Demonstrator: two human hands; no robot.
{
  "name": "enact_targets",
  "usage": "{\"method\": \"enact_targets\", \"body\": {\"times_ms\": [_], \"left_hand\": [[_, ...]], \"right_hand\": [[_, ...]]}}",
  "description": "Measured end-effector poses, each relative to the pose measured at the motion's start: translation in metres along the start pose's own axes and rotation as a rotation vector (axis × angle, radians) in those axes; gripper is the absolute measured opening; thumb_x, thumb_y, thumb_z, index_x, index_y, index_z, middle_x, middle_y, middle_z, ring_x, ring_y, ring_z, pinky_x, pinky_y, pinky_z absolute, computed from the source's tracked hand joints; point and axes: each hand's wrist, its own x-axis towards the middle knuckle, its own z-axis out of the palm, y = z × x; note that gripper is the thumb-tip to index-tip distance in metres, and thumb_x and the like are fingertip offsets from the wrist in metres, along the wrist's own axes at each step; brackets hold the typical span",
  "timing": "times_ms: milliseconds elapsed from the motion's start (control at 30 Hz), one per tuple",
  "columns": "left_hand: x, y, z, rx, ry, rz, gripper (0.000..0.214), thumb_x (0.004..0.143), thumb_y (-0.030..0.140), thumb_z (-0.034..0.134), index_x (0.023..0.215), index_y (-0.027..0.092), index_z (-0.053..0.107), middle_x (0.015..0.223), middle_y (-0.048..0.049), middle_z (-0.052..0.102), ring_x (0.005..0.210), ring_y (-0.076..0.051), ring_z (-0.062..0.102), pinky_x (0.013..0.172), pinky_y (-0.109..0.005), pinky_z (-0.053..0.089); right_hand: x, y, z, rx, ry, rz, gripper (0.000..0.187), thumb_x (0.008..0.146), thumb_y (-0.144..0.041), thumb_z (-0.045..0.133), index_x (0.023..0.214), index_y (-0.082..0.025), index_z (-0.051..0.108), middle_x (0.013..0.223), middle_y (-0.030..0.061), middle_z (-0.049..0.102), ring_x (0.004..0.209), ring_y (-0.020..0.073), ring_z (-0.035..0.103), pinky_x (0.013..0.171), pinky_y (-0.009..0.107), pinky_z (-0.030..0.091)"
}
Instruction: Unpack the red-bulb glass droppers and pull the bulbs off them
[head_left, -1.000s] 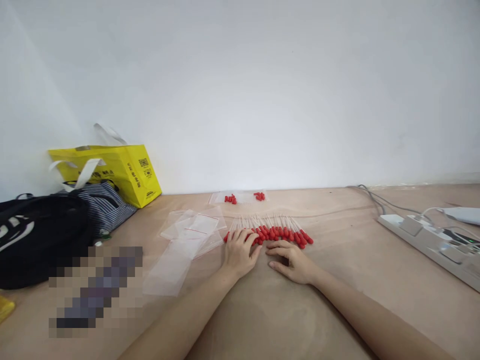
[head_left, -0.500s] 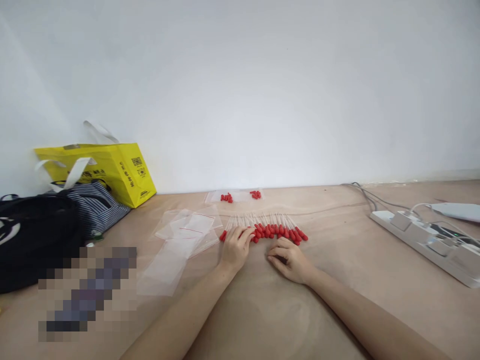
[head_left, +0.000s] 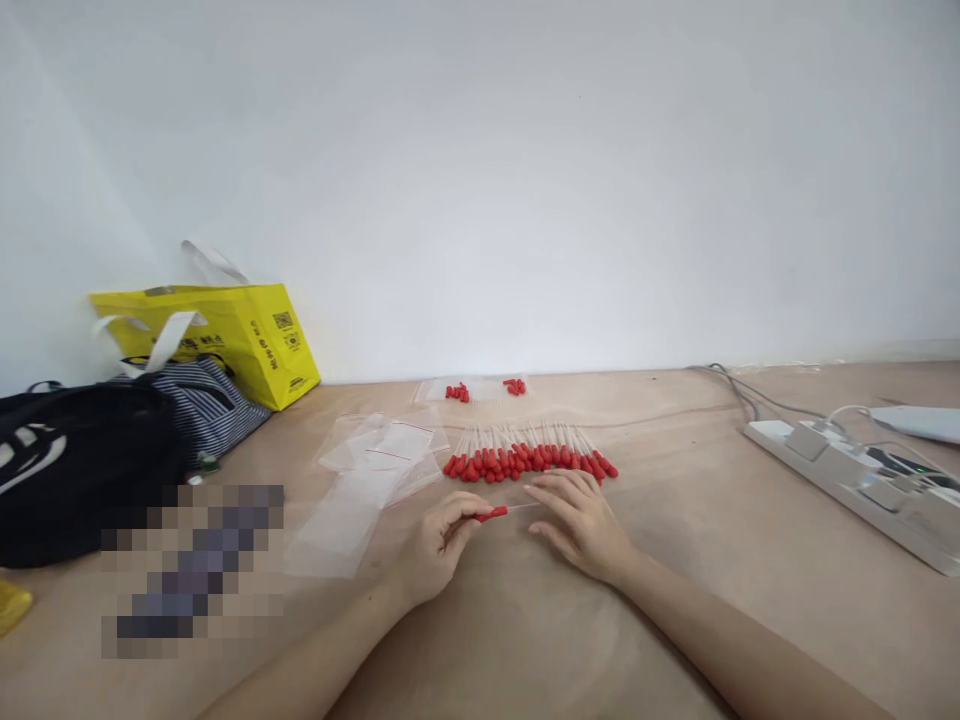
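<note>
My left hand pinches the red end of a thin red-tipped white stick between thumb and fingers. The stick lies level, its pale stem pointing right toward my right hand. That hand is open, thumb and fingers apart around the stem's far end; whether it touches the stem I cannot tell. Just beyond both hands lies a row of several similar red-tipped sticks, red ends toward me and stems fanned away. Flat clear plastic bags overlap on the table to the left of the row.
Near the wall, more red-tipped sticks lie on or in clear bags. At left stand a yellow bag, a striped bag and a black bag, with a blurred-out patch in front. A white power strip with plugs and cables is at right.
My left hand has left the row and come toward me, now holding a red-tipped stick. My right hand has opened from a loose curl beside the stick's stem.
</note>
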Motion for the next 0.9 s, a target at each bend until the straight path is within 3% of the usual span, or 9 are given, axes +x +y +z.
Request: {"method": "enact_targets", "body": {"times_ms": [200, 333, 467, 733, 900], "left_hand": [[0.012, -0.004, 0.01, 0.075, -0.024, 0.044, 0.02, 0.085, 0.018, 0.04, 0.098, 0.019, 0.056, 0.095, -0.005, 0.06, 0.09, -0.014, 0.055, 0.081, -0.029, 0.045], [0.016, -0.01, 0.019, 0.35, -0.012, 0.176, 0.028, 0.083, 0.023, 0.047, 0.11, 0.019, 0.051, 0.105, -0.0066, 0.06, 0.098, -0.018, 0.053, 0.088, -0.037, 0.042], [0.023, -0.018, 0.028, 0.557, 0.042, 0.298, 0.022, 0.084, 0.021, 0.044, 0.101, 0.018, 0.058, 0.099, -0.0056, 0.064, 0.096, -0.02, 0.056, 0.091, -0.047, 0.038], [0.028, -0.019, 0.03, 0.627, 0.087, 0.368, 0.022, 0.085, 0.015, 0.039, 0.092, 0.015, 0.059, 0.094, -0.0054, 0.066, 0.099, -0.021, 0.056, 0.092, -0.05, 0.037], [0.027, -0.014, 0.028, 0.654, 0.116, 0.468, 0.021, 0.085, 0.012, 0.04, 0.088, 0.015, 0.06, 0.093, -0.0044, 0.067, 0.099, -0.018, 0.057, 0.101, -0.05, 0.026]], "right_hand": [[0.008, 0.0, 0.011, -0.025, -0.034, -0.022, 0.017, 0.084, -0.025, 0.047, 0.093, -0.022, 0.06, 0.066, 0.0003, 0.06, 0.065, 0.013, 0.048, 0.076, 0.033, 0.032], [0.009, 0.0, 0.014, -0.123, -0.016, -0.074, 0.018, 0.084, -0.02, 0.045, 0.093, -0.02, 0.06, 0.063, 0.0007, 0.058, 0.063, 0.0125, 0.047, 0.074, 0.032, 0.03], [0.008, 0.0, 0.016, -0.216, -0.022, -0.123, 0.018, 0.084, -0.017, 0.044, 0.092, -0.018, 0.06, 0.063, 0.0005, 0.058, 0.065, 0.0129, 0.047, 0.081, 0.035, 0.028], [0.016, 0.001, 0.02, -0.291, 0.022, -0.171, 0.014, 0.083, -0.02, 0.046, 0.085, -0.019, 0.059, 0.057, -0.0017, 0.054, 0.062, 0.0121, 0.043, 0.083, 0.036, 0.028], [0.015, 0.003, 0.02, -0.272, 0.016, -0.171, 0.016, 0.08, -0.012, 0.044, 0.075, -0.018, 0.057, 0.053, -0.0025, 0.051, 0.063, 0.0118, 0.043, 0.089, 0.04, 0.025]]}}
